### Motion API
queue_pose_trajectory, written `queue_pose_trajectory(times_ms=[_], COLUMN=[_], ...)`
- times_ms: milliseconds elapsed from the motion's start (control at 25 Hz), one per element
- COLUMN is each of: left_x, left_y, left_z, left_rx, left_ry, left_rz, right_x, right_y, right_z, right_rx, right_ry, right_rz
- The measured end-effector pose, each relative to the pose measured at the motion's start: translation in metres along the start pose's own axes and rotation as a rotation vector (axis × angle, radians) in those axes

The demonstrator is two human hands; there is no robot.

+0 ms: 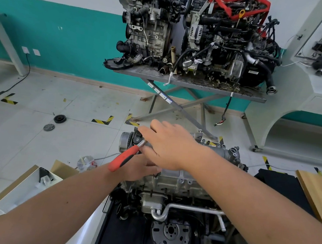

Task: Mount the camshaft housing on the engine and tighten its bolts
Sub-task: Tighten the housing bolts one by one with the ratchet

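The engine (172, 184) stands in front of me with the grey camshaft housing (224, 152) lying along its top. A ratchet wrench with a red and black handle (124, 157) slants up to the housing's left end, its metal shank next to the cam sprocket (124, 143). My right hand (166, 144) lies over the ratchet's head, fingers spread and pointing left. My left hand (141, 170) sits below it at the housing's near edge, under the handle; its fingers are partly hidden, so its grip is unclear.
Two other engines (202, 33) stand on a metal scissor table behind. An open cardboard box (26, 185) sits at my left. Round parts (59, 119) lie on the tiled floor. A wooden board (318, 190) and black mat are at the right, a white training stand beyond.
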State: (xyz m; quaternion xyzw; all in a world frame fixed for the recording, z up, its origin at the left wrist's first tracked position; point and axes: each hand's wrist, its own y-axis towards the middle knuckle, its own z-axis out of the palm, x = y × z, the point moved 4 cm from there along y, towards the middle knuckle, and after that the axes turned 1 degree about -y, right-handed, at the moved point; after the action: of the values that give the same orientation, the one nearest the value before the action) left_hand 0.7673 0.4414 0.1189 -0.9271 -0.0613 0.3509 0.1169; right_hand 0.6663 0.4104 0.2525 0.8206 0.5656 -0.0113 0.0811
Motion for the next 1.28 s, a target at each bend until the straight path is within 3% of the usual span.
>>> queue_pose_trajectory(times_ms=[160,280,440,520,640,760,840,880,960,1040,1120,1160,1280], left_x=[0.003,0.005,0.003,0.0,0.001,0.003,0.002,0.002,0.003,0.007,0.009,0.011,0.008], left_y=[-0.002,0.001,-0.001,-0.004,-0.005,-0.002,-0.001,0.0,0.001,0.002,0.002,0.004,0.0], left_z=[0.0,0.001,0.001,-0.001,-0.001,0.0,0.0,0.0,-0.001,-0.001,-0.002,0.0,-0.001], left_rx=[0.016,0.094,0.13,0.125,0.131,0.141,0.152,0.153,0.16,0.165,0.158,0.125,0.051], left_ry=[0.072,0.05,-0.005,0.004,-0.017,-0.056,-0.045,-0.046,0.01,0.088,0.054,0.021,0.034], left_rz=[-0.031,-0.065,-0.031,-0.029,-0.028,-0.05,-0.063,-0.067,-0.062,-0.066,-0.054,-0.051,-0.029], right_x=[-0.008,-0.004,-0.001,-0.008,-0.005,-0.004,-0.002,0.0,0.006,0.011,0.015,0.016,0.008], right_y=[0.004,0.003,0.013,0.017,0.007,-0.003,-0.013,-0.018,-0.024,-0.022,-0.017,-0.014,-0.007], right_z=[0.002,-0.006,-0.01,-0.006,0.007,0.026,0.039,0.042,0.042,0.035,0.026,0.024,0.016], right_rx=[0.157,0.086,0.062,0.154,0.171,-0.255,-0.545,-0.6,-0.585,-0.622,-0.684,-0.655,-0.426], right_ry=[0.053,-0.03,0.135,0.555,1.534,2.223,2.372,2.177,1.545,1.102,0.469,0.277,0.122], right_rz=[-0.068,-0.086,0.198,0.427,0.711,0.812,0.728,0.674,0.511,0.295,0.043,-0.023,-0.009])
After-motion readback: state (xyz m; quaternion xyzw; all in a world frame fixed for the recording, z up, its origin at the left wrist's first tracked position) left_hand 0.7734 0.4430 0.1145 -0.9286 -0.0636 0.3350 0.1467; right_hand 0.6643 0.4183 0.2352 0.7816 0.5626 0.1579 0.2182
